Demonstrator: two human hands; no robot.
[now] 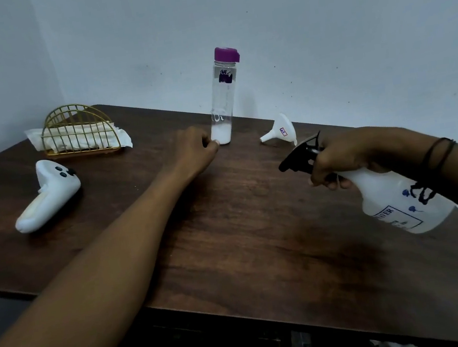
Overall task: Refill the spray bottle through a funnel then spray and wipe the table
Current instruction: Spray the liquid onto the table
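Spray bottle (396, 199) is off the worktop (244, 230), tilted over its right edge with the black trigger head (299, 157) aimed left across the wood. Right hand (340, 157) is wrapped round the neck, fingers under the trigger. Left hand (196, 151) lies on the worktop near the far edge, curled almost closed, fingertips touching the base of the clear bottle (223, 97); whether it grips anything I cannot tell. That clear bottle stands upright by the far edge, purple cap (225, 54) on, with only a little liquid at the bottom. Just right of it the funnel (279, 131) lies on its side, out of use. By the far left corner tissues (78, 135) sit in a gold wire holder (77, 127); nearer the left edge lies a white controller (48, 195).

Refilling looks finished: trigger head back on, funnel set aside. Spraying seems to be the step in hand. No wet patch is clear to see, and wiping is left.
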